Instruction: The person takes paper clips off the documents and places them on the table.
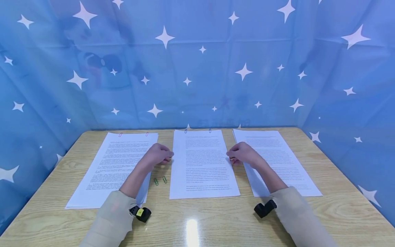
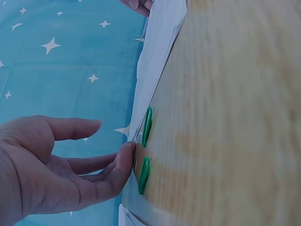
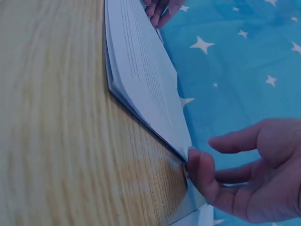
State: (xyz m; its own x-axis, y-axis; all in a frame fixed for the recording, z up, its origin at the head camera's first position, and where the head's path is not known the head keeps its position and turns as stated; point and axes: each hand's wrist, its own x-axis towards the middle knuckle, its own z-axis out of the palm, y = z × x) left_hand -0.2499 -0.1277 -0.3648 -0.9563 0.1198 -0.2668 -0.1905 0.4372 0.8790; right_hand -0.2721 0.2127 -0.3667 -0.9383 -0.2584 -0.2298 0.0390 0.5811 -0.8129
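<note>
In the head view a printed paper stack (image 1: 205, 164) lies in the middle of the table, with two dark paper clips (image 1: 186, 131) on its top edge. My left hand (image 1: 158, 153) is at its left edge; in the left wrist view the fingertips (image 2: 127, 153) touch the sheets' side while the thumb stays apart. Opposite it, my right hand (image 1: 243, 153) reaches the right edge, its fingertips (image 3: 195, 160) right at the paper and its thumb likewise raised away. Two green paper clips (image 2: 144, 175) lie on the wood between the middle and left stacks.
A left paper stack (image 1: 118, 164) carries two pink paper clips (image 1: 120, 134) at its top. To the right lies another printed stack (image 1: 277, 161), partly under my right forearm. Behind the wooden table (image 1: 216, 219) hangs a blue curtain (image 1: 197, 68) with white stars.
</note>
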